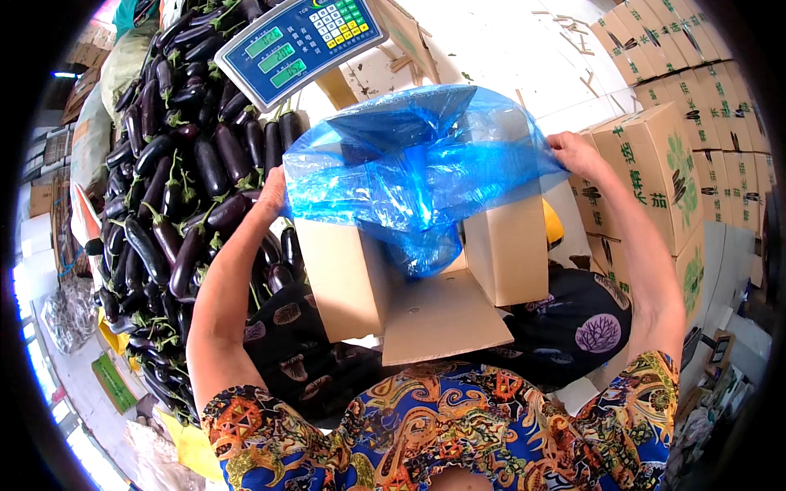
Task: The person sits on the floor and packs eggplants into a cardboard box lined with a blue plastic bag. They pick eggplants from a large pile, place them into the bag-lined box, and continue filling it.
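A thin blue plastic bag (424,178) is spread over the top of an open cardboard box (344,276) between my knees. My left hand (274,191) grips the bag's left edge, beside the pile of eggplants (215,166). At the bag's right edge, my right hand (576,154) pinches the film and holds it stretched outward. The middle of the bag sags into the box, and one box flap (442,322) folds out towards me. Beyond the far flap stands a digital scale display (295,46) with lit readouts and a keypad.
Printed cardboard boxes (645,166) are stacked close on the right, with more stacked boxes (724,110) behind. A yellow object (552,224) lies by the box's right side. Short scraps (577,43) are scattered on the pale floor ahead. Yellow sheeting (190,445) lies at lower left.
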The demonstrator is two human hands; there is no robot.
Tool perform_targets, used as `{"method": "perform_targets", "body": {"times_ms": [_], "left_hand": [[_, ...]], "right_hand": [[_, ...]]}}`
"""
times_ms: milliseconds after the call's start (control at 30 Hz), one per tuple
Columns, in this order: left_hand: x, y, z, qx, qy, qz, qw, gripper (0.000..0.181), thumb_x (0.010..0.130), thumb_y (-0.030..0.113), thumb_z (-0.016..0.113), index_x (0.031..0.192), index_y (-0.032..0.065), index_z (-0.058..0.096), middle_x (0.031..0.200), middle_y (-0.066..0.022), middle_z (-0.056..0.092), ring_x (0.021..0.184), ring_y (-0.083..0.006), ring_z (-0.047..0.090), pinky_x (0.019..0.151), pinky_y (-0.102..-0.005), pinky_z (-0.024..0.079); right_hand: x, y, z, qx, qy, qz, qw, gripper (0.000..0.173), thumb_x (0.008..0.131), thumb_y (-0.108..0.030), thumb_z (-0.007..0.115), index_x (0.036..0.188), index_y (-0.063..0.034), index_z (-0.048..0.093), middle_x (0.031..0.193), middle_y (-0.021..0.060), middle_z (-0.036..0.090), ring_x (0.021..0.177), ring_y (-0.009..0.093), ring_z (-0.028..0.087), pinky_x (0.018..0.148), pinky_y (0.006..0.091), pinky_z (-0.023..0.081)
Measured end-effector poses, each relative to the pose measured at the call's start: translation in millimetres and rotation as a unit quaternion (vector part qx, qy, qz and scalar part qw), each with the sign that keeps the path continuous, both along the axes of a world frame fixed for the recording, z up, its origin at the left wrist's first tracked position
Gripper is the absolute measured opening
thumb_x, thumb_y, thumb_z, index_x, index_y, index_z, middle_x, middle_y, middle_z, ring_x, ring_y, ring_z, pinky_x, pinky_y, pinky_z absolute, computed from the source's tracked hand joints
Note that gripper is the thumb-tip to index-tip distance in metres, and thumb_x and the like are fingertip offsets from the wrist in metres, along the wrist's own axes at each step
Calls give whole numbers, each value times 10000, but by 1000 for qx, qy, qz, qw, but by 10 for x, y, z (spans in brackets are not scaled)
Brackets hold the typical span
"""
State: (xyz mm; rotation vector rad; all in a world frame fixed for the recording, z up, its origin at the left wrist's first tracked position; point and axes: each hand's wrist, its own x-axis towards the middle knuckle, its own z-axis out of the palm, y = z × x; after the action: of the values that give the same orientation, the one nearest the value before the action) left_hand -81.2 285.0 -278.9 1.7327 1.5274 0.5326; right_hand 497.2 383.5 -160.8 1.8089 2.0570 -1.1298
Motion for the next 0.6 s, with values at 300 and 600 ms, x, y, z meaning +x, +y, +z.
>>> {"method": "perform_targets", "body": {"times_ms": [300,600], "left_hand": [[65,-120,1389,66,185,110,974,193,835,191,619,922,31,684,772,-159,688,731,-291,694,690,-363,526],[1337,-233,2083,122,27,-20,992,306,836,181,696,1087,11,653,959,-164,659,835,-248,649,769,-338,516]], "right_hand": [[-203,-470,906,190,-33,69,979,193,856,-181,625,884,10,632,718,122,636,648,245,603,650,341,488],[-1289,-592,744,287,145,222,920,330,811,-189,666,1087,-23,590,964,140,615,970,303,584,871,418,459]]}}
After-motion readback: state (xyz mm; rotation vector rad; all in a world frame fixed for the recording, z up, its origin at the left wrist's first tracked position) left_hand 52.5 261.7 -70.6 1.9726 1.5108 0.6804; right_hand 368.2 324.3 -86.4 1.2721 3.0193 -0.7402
